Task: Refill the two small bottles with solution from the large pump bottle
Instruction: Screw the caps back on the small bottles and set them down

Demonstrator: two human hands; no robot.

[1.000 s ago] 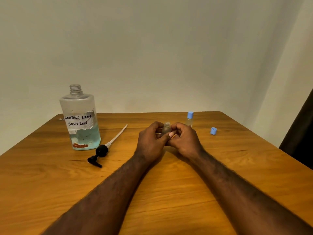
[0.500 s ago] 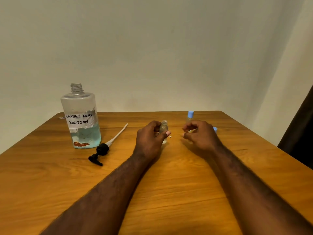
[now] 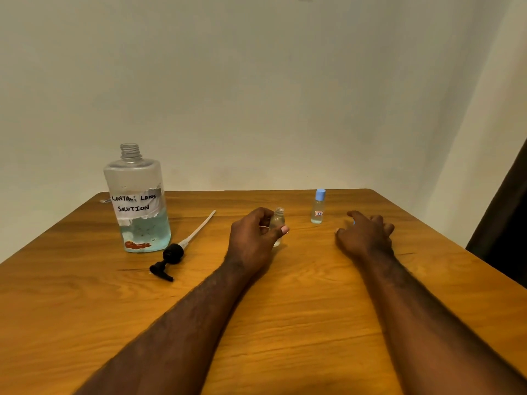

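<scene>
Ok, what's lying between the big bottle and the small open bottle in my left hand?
The black pump, lying on the table with its white tube, as the head view shows. The left hand grips the small bottle.

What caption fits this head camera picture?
Left hand grips the uncapped small bottle; right hand reaches beside the capped bottle.

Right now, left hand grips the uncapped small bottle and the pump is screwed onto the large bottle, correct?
No: head view shows the pump lying on the table beside the large bottle; left hand does grip the uncapped small bottle.
</scene>
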